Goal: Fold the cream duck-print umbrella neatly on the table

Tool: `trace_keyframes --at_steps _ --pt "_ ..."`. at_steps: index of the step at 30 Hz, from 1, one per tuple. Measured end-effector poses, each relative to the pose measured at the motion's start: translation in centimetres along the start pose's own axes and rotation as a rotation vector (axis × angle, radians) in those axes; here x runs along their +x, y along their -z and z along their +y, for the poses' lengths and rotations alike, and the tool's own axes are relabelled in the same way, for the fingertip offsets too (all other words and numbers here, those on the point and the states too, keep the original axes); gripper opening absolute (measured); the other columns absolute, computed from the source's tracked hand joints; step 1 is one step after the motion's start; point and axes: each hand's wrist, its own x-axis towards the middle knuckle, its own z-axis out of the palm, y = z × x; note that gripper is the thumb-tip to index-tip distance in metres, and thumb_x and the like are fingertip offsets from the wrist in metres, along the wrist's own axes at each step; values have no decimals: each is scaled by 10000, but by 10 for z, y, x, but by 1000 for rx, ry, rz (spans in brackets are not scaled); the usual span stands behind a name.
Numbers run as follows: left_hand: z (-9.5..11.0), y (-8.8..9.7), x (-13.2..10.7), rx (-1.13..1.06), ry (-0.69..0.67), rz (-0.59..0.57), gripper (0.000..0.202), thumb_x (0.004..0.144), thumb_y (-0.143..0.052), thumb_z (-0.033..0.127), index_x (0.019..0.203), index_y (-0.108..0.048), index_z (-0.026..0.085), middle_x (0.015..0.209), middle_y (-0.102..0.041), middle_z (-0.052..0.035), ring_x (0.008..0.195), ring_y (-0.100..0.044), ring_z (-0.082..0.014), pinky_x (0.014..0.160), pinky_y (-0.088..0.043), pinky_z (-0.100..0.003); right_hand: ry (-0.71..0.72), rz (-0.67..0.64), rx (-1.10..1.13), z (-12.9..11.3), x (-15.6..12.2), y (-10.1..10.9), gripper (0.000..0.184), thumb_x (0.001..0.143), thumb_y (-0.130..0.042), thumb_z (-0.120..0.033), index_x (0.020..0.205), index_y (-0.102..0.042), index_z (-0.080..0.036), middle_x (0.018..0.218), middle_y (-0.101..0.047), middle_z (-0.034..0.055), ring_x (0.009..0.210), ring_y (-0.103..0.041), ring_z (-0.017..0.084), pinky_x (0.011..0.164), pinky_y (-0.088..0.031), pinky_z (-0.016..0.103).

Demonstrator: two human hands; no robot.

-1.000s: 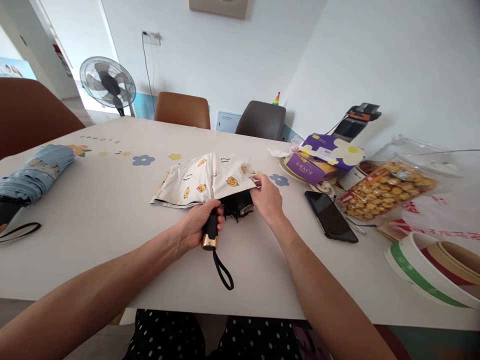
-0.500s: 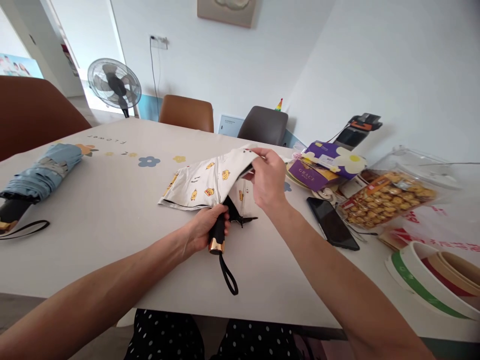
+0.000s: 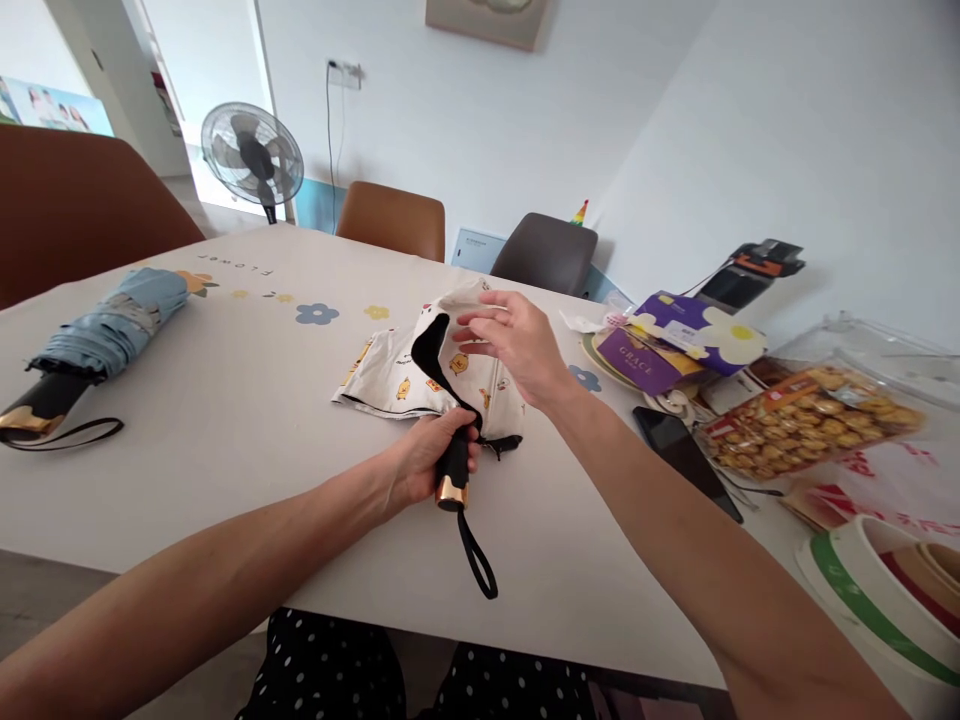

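Observation:
A white umbrella (image 3: 405, 375) printed with yellow cartoon figures lies loosely collapsed on the table, its folds partly spread and a black underside showing. My left hand (image 3: 435, 455) is wrapped round its black handle, which has a gold end and a black wrist strap (image 3: 478, 555) hanging toward me. Over the right side of the canopy, my right hand (image 3: 517, 345) has its fingers apart and stretched leftward, close to the raised fabric. Whether the fingertips touch the cloth I cannot tell.
A blue folded umbrella (image 3: 112, 325) lies at the left. On the right are a phone (image 3: 686, 460), a purple box (image 3: 645, 350), a clear snack container (image 3: 810, 420) and white bowls with a green band (image 3: 862, 590). Chairs and a fan (image 3: 255, 155) stand beyond the table.
My right hand has let go of the canopy edge and opened. The fabric flap has folded over, showing more black underside. My left hand keeps its hold; the view has shifted slightly.

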Motion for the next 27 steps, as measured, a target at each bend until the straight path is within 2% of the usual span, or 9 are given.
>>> trace_keyframes --at_steps 3,5,6,9,11,15,22,25,27 --pt "-1 2 1 -17 -6 -14 83 765 -535 157 713 -475 133 652 -489 3 451 -448 -58 356 -384 -174 90 85 -260 8 -21 21 284 778 -494 -194 1059 -462 -168 974 -620 69 806 -634 165 773 -506 391" --pt "-1 3 1 -21 -1 -21 83 764 -541 166 716 -482 132 655 -490 4 451 -451 -57 359 -391 -173 170 89 -489 17 -39 31 247 781 -508 -221 1024 -507 -179 1002 -612 73 896 -613 188 842 -472 409" --pt "-1 3 1 -21 2 -22 83 764 -543 172 718 -488 131 656 -490 4 452 -453 -56 362 -396 -173 221 50 -609 22 -48 34 247 776 -524 -231 1019 -524 -187 1041 -600 80 962 -590 204 877 -450 417" --pt "-1 4 0 -5 12 -19 106 768 -548 195 705 -500 123 642 -485 2 455 -460 -59 370 -413 -174 418 -182 -946 37 -72 39 379 742 -587 -260 1110 -515 -209 1207 -521 116 1160 -466 263 970 -351 481" --pt "-1 4 1 0 10 -30 124 773 -546 203 691 -501 122 628 -479 1 454 -461 -61 369 -417 -173 511 -254 -1086 47 -80 38 436 748 -598 -306 1154 -494 -188 1238 -497 145 1207 -421 288 1004 -272 531" --pt "1 4 2 -14 2 -39 123 779 -538 196 688 -498 125 624 -470 3 457 -454 -58 360 -411 -163 617 -205 -1149 58 -84 34 376 818 -528 -332 1150 -486 -159 1197 -530 159 1160 -466 274 1021 -243 522" --pt "2 7 4 -23 8 -67 111 768 -551 207 712 -488 133 645 -475 3 461 -453 -55 372 -408 -162 539 -106 -1066 59 -87 39 353 795 -576 -330 1114 -500 -200 1132 -569 113 1075 -528 253 873 -443 429" --pt "2 8 5 -19 4 -81 107 770 -548 208 720 -488 135 640 -467 2 463 -446 -55 371 -404 -160 602 -76 -1072 60 -89 42 238 826 -530 -289 1048 -561 -209 1052 -613 93 982 -579 227 845 -466 397" --pt "2 7 3 -29 14 -87 97 776 -538 199 729 -482 136 639 -459 6 462 -438 -55 366 -398 -158 667 7 -1066 58 -89 43 205 847 -496 -255 1023 -592 -213 968 -647 79 908 -607 208 828 -478 368"
